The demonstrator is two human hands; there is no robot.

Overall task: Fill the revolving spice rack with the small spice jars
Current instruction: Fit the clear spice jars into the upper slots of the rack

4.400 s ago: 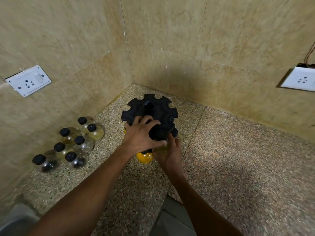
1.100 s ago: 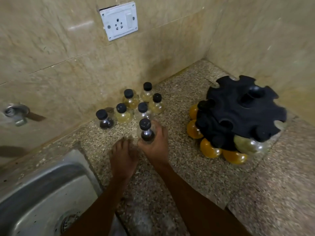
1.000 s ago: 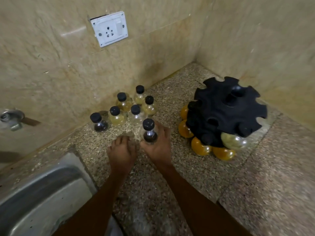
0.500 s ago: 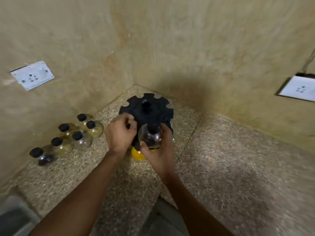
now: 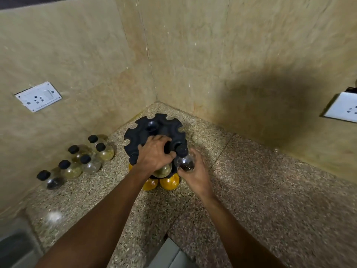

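Holding a small round clear glass jar with a black cap [image 5: 185, 161] at the edge of the black notched spice rack [image 5: 154, 130], the right hand [image 5: 195, 171] curls around it. The left hand [image 5: 154, 153] rests flat on top of the rack. Six more jars [image 5: 77, 161] stand by the wall on the speckled stone counter [image 5: 270, 200].

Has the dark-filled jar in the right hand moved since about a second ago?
Yes. The dark-filled jar left the loose jars by the left wall and is now at the spice rack edge.
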